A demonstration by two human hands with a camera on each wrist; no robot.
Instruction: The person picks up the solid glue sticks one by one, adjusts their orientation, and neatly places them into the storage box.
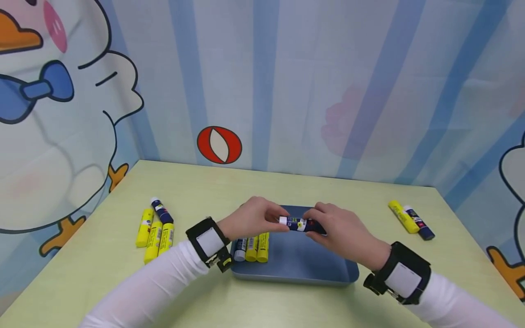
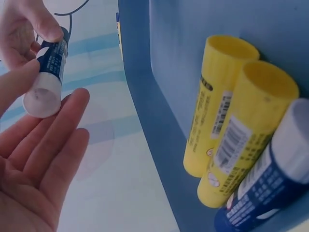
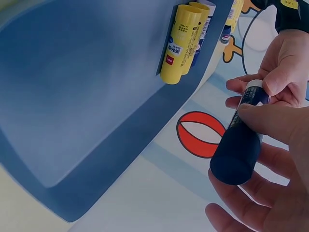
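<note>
A navy glue stick [image 1: 302, 224] with a white end is held level above the blue tray [image 1: 311, 262]. At its white end, my left hand [image 1: 255, 217] pinches it between thumb and fingers. My right hand [image 1: 348, 231] grips the navy end, the thumb lying along the barrel in the right wrist view. Below my left hand, three glue sticks lie side by side at the tray's left end: a navy one [image 2: 263, 193] with a white end and two yellow ones [image 2: 246, 130]. The rest of the tray floor is bare blue.
Left on the pale table [image 1: 197, 191] lie three yellow glue sticks [image 1: 153, 241] and a navy one [image 1: 162, 210]. A yellow glue stick [image 1: 403, 217] and a navy one [image 1: 419, 223] lie together at the right. Behind the table hangs a striped cartoon backdrop [image 1: 303, 91].
</note>
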